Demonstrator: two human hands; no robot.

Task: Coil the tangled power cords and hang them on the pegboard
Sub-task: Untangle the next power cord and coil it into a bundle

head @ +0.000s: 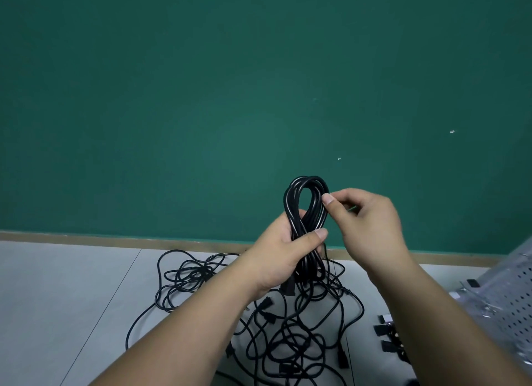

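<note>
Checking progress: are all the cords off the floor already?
No, a tangle of black cords lies on the floor below the coil that the left hand grips.

Light grey tiled floor (57, 285). Big tangle of black power cords (302, 336) at 6 o'clock, looser knot of cord (190, 273) spread at 8 o'clock. White pegboard (515, 308) at 4 o'clock, partly under clear plastic; small black strips (385, 336) just beside it, 5 o'clock.
</note>
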